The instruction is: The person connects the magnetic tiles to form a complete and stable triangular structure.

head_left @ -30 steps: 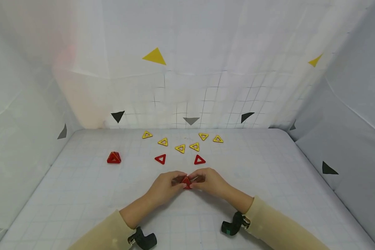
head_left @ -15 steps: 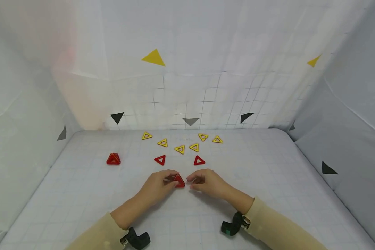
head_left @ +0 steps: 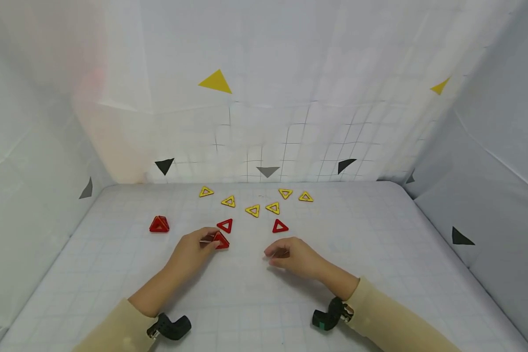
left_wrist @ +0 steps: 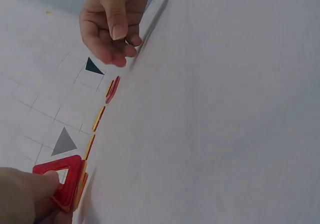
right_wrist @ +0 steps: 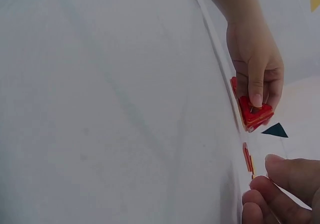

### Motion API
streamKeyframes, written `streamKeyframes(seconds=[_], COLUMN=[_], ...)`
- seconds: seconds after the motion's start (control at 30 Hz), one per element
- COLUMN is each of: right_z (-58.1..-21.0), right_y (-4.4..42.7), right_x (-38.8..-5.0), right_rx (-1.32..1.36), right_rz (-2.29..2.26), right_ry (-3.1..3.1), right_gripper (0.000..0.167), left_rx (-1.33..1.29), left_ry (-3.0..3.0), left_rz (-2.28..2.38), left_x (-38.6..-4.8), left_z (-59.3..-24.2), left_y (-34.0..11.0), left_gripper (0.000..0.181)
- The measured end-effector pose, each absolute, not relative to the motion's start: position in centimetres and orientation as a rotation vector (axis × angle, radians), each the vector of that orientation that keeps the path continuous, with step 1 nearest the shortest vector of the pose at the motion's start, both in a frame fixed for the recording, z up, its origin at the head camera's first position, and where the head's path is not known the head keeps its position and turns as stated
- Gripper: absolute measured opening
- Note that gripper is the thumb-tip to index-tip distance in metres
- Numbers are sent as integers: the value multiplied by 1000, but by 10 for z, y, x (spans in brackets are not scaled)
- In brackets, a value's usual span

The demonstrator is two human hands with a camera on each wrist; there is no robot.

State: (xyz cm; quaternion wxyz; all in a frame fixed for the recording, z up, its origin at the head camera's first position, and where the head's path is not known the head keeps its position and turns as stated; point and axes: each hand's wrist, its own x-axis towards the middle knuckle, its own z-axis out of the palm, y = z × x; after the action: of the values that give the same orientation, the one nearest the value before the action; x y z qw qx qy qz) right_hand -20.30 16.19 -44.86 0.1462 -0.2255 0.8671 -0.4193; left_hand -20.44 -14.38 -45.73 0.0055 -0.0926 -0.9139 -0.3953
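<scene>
My left hand (head_left: 191, 253) pinches a small red pyramid (head_left: 221, 240) built of triangular tiles, at the left of the middle of the table. In the left wrist view the thumb lies over one red face of the pyramid (left_wrist: 75, 176). Just behind the held pyramid is a flat red triangular tile (head_left: 225, 225). My right hand (head_left: 297, 257) hovers low over the table, its fingers loosely bent and nothing between them. A second flat red triangular tile (head_left: 280, 226) lies beyond it. The right wrist view also shows the left hand (right_wrist: 256, 58) with the pyramid.
Another red pyramid (head_left: 159, 224) stands at the left on the white table (head_left: 378, 244). Several yellow triangular tiles, one a yellow tile (head_left: 253, 210), lie flat towards the back. A white cloth wall (head_left: 334, 98) with triangle marks rises behind.
Both hands held the pyramid a second ago. The right hand has let go and stays about where it was, while the left hand has carried the pyramid leftward and slightly away.
</scene>
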Motion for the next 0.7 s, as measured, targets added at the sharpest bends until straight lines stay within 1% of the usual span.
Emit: streamKeyframes(seconds=[0.3, 0.47, 0.7], right_z=[-442, -436, -428], right_y=[169, 175, 188], right_x=[-206, -210, -221], right_rx=[-608, -562, -584], right_rz=[-1231, -1249, -1287], right_ry=[2542, 2571, 2610], right_gripper=[20, 20, 22], left_rx=[-213, -204, -179], left_ry=[-2839, -2820, -2816], left_rz=[-1147, -1125, -1106], left_x=[-218, -227, -242], left_z=[-456, -458, -461], left_y=[-161, -161, -161], left_gripper=[41, 40, 39])
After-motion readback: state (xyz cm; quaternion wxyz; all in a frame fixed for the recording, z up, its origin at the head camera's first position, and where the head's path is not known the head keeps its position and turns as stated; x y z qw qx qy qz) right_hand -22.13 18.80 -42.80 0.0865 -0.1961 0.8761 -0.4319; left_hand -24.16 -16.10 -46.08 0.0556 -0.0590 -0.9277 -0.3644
